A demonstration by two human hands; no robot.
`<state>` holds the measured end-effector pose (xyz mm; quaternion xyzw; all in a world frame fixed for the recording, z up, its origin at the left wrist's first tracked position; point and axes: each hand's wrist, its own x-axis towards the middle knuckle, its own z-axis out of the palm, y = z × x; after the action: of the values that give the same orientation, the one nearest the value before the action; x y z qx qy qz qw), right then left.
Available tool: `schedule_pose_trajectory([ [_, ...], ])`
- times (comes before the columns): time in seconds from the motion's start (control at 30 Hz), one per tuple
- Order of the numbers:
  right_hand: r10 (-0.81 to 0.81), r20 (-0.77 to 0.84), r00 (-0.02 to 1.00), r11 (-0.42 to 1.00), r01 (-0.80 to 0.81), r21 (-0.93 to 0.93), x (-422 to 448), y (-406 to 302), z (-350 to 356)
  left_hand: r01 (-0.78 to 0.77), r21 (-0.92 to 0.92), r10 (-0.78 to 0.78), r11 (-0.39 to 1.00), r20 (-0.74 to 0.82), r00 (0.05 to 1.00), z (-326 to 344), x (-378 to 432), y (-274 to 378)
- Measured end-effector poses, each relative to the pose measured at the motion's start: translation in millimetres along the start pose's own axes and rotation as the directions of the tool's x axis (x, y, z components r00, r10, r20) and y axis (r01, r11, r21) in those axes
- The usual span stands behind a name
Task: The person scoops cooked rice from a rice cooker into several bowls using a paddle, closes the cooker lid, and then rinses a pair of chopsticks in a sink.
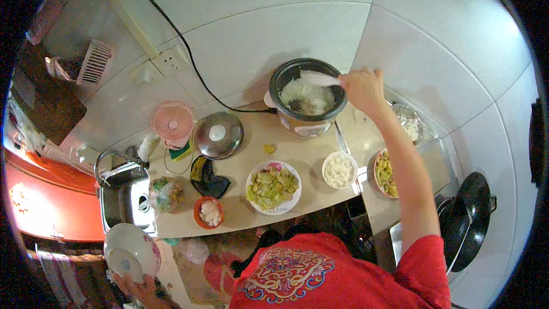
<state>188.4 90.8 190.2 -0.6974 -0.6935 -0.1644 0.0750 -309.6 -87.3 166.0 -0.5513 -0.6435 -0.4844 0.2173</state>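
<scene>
My right hand (364,90) grips the handle of a white rice paddle (318,78), whose blade is inside the rice cooker (308,126) above the cooked rice (311,96). The cooker stands uncovered against the tiled wall, and part of its dark inner pot shows where rice is gone. At the lower left, away from the counter's front edge, my left hand (138,288) holds a white bowl (131,246) with a floral pattern by its near rim. The bowl is tilted, and no rice is visible in it.
On the counter (240,146) are a cooker lid (218,136), a pink fan (173,124), a plate of cooked greens (273,186), a white bowl of rice (339,170) and an orange bowl of rice (209,213). A sink (124,206) lies left, a black wok (467,223) right.
</scene>
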Motion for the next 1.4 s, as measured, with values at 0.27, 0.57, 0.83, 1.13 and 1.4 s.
schedule_pose_trajectory([
  [0.27,-0.378,0.500,0.779,0.853,0.504,-0.140,73.5,17.1,56.7,0.972,-0.215,-0.529,0.092,0.817,0.230,103.2,-83.1,49.7],
  [0.57,-0.638,0.351,0.685,0.667,0.720,-0.192,107.7,24.6,91.3,0.978,0.026,-0.211,-0.206,0.975,-0.070,212.5,-99.0,215.3],
  [0.83,-0.605,0.492,0.626,0.730,0.683,0.028,116.1,37.3,106.9,0.984,-0.048,-0.254,-0.173,0.967,0.003,232.9,-100.7,239.2],
  [1.13,-0.670,0.524,0.526,0.708,0.665,0.237,103.5,18.8,125.7,0.978,-0.013,-0.306,-0.209,0.951,-0.053,239.5,-109.0,237.4],
  [1.4,-0.446,0.655,0.610,0.895,0.305,0.326,95.5,12.3,125.1,0.989,-0.036,-0.314,-0.146,0.949,-0.012,236.9,-103.1,246.8],
])
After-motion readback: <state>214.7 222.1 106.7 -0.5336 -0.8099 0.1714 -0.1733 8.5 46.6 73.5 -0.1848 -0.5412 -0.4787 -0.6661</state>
